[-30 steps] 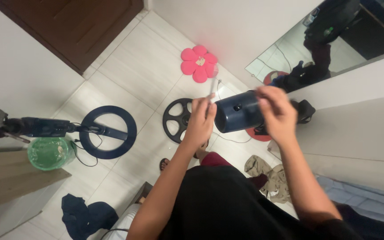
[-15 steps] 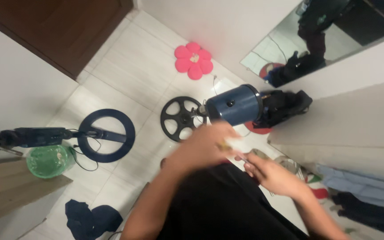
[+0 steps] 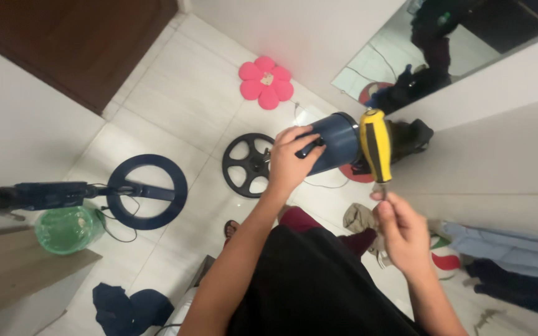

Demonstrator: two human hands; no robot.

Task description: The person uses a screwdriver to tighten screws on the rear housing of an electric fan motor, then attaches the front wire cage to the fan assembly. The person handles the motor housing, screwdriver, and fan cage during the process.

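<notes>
The left hand (image 3: 291, 158) wraps its fingers around the near end of the dark blue cylindrical motor housing (image 3: 334, 143), which stands above the white tiled floor (image 3: 182, 106). Just right of the housing, the right hand (image 3: 403, 233) pinches the metal shaft of the yellow-and-black-handled screwdriver (image 3: 375, 144), handle pointing up. The housing looks rigid, smooth and fairly heavy, so a full wrap around its barrel seems the surest hold. The screwdriver looks light and stiff; held by the thin shaft it may swing, and its ribbed handle offers better grip.
</notes>
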